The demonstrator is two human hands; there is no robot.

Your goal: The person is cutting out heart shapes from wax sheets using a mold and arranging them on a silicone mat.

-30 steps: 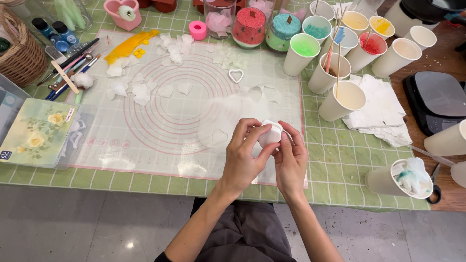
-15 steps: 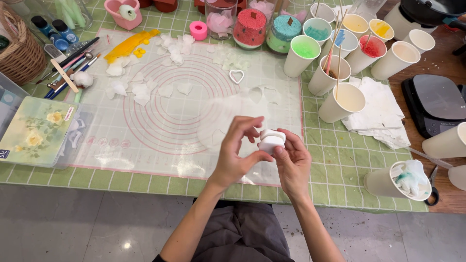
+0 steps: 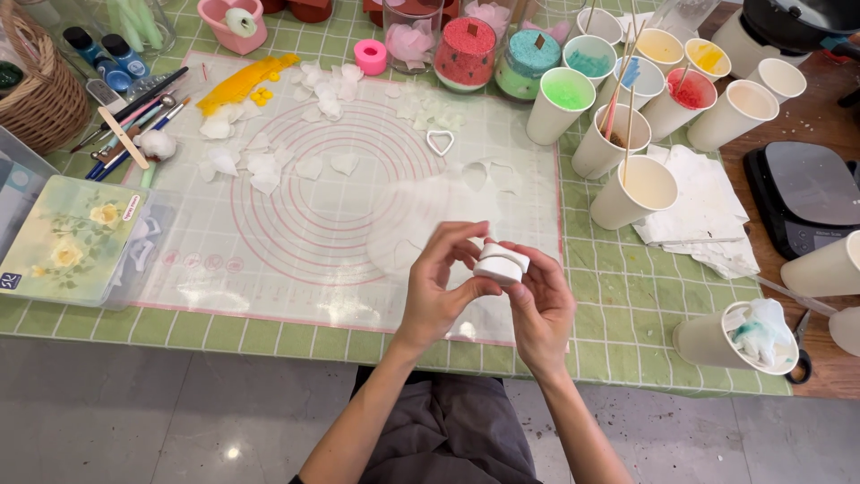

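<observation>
A small white cutter (image 3: 501, 263) sits between both hands above the near edge of a clear mat (image 3: 349, 188) marked with pink rings. My left hand (image 3: 439, 282) pinches its left side with thumb and fingers. My right hand (image 3: 537, 305) cups it from below and from the right. A thin white rolled sheet (image 3: 430, 211) with cut-out holes lies on the mat just beyond the hands. Cut white petals (image 3: 269, 161) are scattered at the mat's far left. A second heart-shaped cutter (image 3: 439, 142) rests on the mat.
Paper cups with coloured contents (image 3: 627, 108) stand at the back right, white tissues (image 3: 708, 202) and a black scale (image 3: 806, 197) beside them. A wicker basket (image 3: 36, 85), brushes (image 3: 134, 125) and a flowered box (image 3: 76, 237) lie left. A cup with tissue (image 3: 739, 339) stands near right.
Both hands have shifted slightly right and turned the white cutter between the fingers; the left fingers have spread a little. Nothing on the table has moved.
</observation>
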